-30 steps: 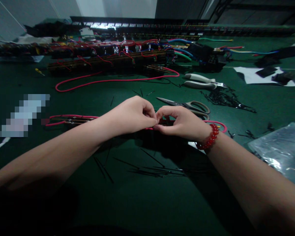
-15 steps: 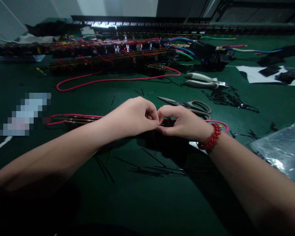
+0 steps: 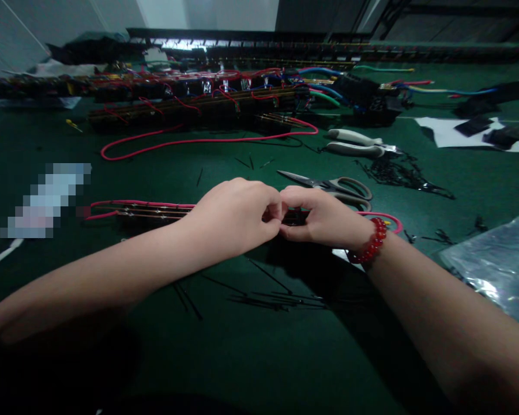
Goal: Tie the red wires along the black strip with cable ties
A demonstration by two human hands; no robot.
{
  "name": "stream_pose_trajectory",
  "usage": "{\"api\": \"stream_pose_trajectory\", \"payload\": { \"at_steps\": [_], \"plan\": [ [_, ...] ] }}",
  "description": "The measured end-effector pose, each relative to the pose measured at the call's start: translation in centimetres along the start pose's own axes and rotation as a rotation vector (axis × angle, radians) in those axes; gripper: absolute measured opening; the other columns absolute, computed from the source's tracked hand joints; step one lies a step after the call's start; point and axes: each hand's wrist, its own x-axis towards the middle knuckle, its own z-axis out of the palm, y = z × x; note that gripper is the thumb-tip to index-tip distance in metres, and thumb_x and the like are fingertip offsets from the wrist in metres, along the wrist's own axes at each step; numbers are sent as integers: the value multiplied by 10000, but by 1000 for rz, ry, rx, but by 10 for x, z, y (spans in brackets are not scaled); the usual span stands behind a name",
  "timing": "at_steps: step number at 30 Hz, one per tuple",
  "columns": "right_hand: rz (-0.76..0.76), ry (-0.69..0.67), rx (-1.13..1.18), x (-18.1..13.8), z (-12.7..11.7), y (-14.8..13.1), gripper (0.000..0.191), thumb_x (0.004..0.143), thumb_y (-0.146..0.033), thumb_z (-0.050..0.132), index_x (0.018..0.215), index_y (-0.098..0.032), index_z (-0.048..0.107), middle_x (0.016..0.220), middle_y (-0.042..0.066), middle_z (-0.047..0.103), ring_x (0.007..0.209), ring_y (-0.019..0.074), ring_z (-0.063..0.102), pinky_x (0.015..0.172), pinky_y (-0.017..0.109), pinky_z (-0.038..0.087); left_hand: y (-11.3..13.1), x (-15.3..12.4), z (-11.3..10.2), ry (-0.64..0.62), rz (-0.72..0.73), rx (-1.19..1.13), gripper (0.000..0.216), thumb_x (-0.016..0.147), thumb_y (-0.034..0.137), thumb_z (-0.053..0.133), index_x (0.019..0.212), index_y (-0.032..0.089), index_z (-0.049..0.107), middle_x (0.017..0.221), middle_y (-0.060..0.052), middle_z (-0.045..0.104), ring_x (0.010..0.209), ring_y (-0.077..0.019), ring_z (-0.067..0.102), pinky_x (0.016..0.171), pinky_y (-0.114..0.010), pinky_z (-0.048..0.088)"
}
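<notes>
My left hand (image 3: pixel 236 216) and my right hand (image 3: pixel 322 218) meet fingertip to fingertip over a long dark strip (image 3: pixel 147 213) with a pink wire (image 3: pixel 132 203) along it, lying flat on the green mat (image 3: pixel 259 346). Both hands are curled into pinches where they touch above the strip. What the fingertips pinch is too small and too hidden to name. A red bead bracelet (image 3: pixel 369 245) circles my right wrist. The pink wire comes out again past that wrist (image 3: pixel 384 217).
Scissors (image 3: pixel 333 185) lie just beyond my right hand, with pliers (image 3: pixel 357 144) farther back. Cut black ties (image 3: pixel 277 297) litter the mat near me, and a pile of them (image 3: pixel 402 173) sits right. Wired strips (image 3: pixel 199 104) fill the back; a plastic bag (image 3: pixel 497 268) lies right.
My left hand has slid slightly toward me and rolled over, its knuckles now covering the fingertips. The right hand has barely moved.
</notes>
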Motion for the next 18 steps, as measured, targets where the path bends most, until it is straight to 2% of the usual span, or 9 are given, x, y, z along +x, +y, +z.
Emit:
{"api": "stream_pose_trajectory", "payload": {
  "at_steps": [18],
  "plan": [
    [5, -20, 4, 0, 0, 0, 88, 765, -246, 640, 724, -208, 572, 786, 5, 600, 806, 172, 555, 757, 321, 442, -1, 1, -3, 23, -1, -25, 175, 765, 223, 582, 760, 194, 754, 659, -11, 690, 596, -129, 578, 593, -255, 388]
  ]
}}
